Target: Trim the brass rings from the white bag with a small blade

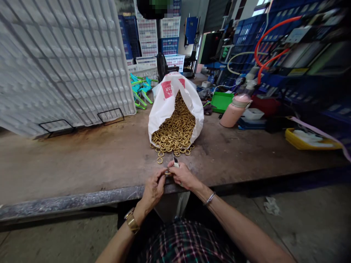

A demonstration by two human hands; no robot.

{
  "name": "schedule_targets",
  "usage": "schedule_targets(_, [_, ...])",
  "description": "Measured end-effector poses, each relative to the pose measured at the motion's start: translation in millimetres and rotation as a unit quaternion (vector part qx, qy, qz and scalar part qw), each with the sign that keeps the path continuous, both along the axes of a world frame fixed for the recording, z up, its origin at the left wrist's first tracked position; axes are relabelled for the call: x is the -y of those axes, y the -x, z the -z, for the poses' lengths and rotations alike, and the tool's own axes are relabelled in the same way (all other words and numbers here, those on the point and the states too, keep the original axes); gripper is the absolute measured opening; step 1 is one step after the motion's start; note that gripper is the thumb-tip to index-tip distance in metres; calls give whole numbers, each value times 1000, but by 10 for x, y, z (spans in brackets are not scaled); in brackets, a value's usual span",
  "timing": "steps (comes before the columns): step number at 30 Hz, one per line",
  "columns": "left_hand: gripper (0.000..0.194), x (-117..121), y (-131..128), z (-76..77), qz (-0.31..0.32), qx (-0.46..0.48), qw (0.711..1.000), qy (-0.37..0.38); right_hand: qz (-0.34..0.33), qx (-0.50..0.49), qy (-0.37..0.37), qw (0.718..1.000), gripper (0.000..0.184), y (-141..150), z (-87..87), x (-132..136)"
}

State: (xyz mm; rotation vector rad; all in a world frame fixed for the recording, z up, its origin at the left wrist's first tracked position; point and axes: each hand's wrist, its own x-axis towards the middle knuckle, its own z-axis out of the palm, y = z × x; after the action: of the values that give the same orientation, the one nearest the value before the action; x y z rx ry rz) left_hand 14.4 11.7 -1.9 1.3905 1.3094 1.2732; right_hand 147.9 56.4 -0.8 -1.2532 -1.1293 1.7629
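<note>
A brass-coloured ring is pinched in the fingers of my left hand, just above the table's front edge. My right hand closes around a small knife with a pale handle and a dark tip, its thumb and finger right beside that ring. Past my hands, a white plastic bag lies with its mouth towards me. Many similar rings fill it and spill out onto the tabletop. One loose ring lies apart, close to my left fingertips.
Stacked white ribbed trays rise at the left, against black wire holders. On the right stand a pink bottle, a green tray and a yellow tray. Turquoise-and-green items sit behind the bag; crates are stacked beyond.
</note>
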Motion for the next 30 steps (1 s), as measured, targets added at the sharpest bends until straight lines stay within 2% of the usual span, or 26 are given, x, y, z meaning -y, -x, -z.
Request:
schedule_targets(3, [18, 31, 12, 5, -1, 10, 999, 44, -31, 19, -3, 999, 17, 29, -40, 51])
schedule_targets(5, [17, 49, 20, 7, -9, 20, 997, 76, -43, 69, -56, 995, 15, 42, -51, 61])
schedule_targets(8, [18, 71, 13, -10, -20, 44, 993, 110, -54, 156, -170, 972, 15, 52, -45, 59])
schedule_targets(10, [18, 83, -1, -41, -21, 57, 991, 122, -59, 187, -205, 959, 16, 56, -30, 53])
schedule_targets(17, [30, 125, -9, -150, 20, 130, 970, 204, -71, 196, -199, 958, 20, 75, -29, 38])
schedule_targets(21, [33, 127, 21, -131, 44, 191, 957, 213, -75, 192, -206, 957, 21, 78, -43, 38])
schedule_targets(26, [32, 126, 29, -87, 42, 197, 957, 210, -74, 191, -214, 955, 24, 68, -1, 10])
schedule_targets(28, [31, 127, 24, -74, 39, 193, 959, 205, -71, 235, -227, 942, 22, 52, 13, 8])
schedule_targets(30, [32, 128, 18, -63, 30, 189, 961, 199, -102, 306, -273, 906, 19, 31, 10, 26])
